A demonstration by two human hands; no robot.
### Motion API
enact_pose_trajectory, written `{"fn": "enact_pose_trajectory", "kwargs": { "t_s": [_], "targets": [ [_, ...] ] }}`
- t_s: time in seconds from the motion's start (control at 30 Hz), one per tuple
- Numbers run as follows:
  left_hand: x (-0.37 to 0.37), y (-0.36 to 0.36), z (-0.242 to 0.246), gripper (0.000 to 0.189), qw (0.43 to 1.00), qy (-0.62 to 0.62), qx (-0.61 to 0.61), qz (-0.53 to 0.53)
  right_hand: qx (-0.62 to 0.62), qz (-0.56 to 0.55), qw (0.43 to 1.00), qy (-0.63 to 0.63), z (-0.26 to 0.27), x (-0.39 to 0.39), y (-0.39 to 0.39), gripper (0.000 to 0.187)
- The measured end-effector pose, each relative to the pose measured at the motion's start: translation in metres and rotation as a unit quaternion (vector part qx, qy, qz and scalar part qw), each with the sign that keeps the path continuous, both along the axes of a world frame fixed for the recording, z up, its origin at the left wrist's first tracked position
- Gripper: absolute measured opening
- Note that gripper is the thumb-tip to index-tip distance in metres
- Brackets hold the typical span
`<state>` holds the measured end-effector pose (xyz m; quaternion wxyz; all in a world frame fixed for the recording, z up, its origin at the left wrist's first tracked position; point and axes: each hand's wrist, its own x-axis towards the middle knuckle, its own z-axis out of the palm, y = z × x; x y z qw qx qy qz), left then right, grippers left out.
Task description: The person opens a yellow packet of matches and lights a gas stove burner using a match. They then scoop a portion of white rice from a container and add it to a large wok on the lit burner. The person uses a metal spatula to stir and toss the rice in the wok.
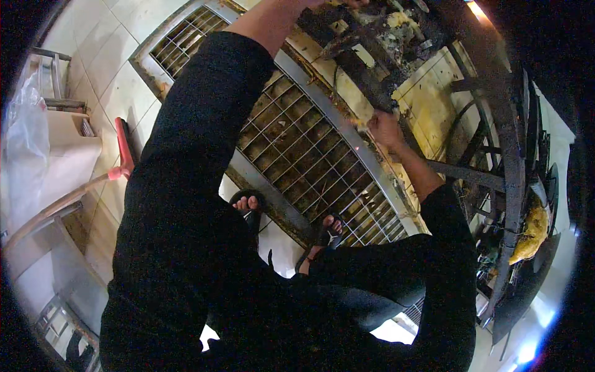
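Observation:
My left arm reaches up to the top edge, where my left hand [357, 3] is mostly cut off by the picture's rim. It is at a blackened, greasy metal assembly [367, 60]; what its fingers do is hidden. My right hand [386, 131] is low at the near side of that assembly, with curled fingers. Whether something thin is in its grasp is too blurred to tell. Yellowish grime and dark residue cover the tiled surface [430, 109] around the assembly. Below my hands a metal floor grate [302, 144] covers a dirty drain channel, beside my sandalled feet.
A red-headed floor squeegee [123, 146] with a long handle stands at left, near a clear plastic bag [28, 144]. Another grate [188, 39] lies at upper left. To the right are a dark metal rack frame [506, 153] and a yellow item [531, 232].

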<state>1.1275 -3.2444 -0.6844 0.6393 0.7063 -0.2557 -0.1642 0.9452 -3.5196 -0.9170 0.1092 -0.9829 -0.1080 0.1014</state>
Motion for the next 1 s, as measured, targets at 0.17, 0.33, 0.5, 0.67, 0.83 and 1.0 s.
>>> {"fn": "enact_pose_trajectory", "kwargs": {
  "t_s": [0.17,0.33,0.5,0.67,0.83,1.0],
  "targets": [
    [-0.014,-0.016,0.015,0.042,0.996,0.013,0.059,0.064,-0.085,-0.121,0.988,0.053,-0.007,-0.024,-0.005,0.025],
    [-0.008,-0.016,0.008,0.050,0.994,0.053,0.045,0.084,-0.240,0.013,0.959,0.150,-0.016,-0.050,-0.007,0.026],
    [0.000,-0.011,0.002,0.046,0.997,0.033,-0.002,0.072,-0.222,0.052,0.954,0.195,-0.004,-0.058,0.003,0.022],
    [0.002,-0.010,0.004,0.043,0.998,0.023,0.023,0.055,-0.082,0.040,0.926,0.366,-0.005,-0.058,0.036,0.038],
    [0.016,-0.008,-0.016,0.036,0.998,-0.003,-0.039,0.040,-0.035,0.234,0.920,0.314,-0.002,-0.068,0.078,0.039],
    [0.058,0.020,-0.069,0.024,0.972,-0.005,-0.228,0.062,-0.032,0.249,0.909,0.334,-0.029,-0.058,0.110,0.032]
  ]
}}
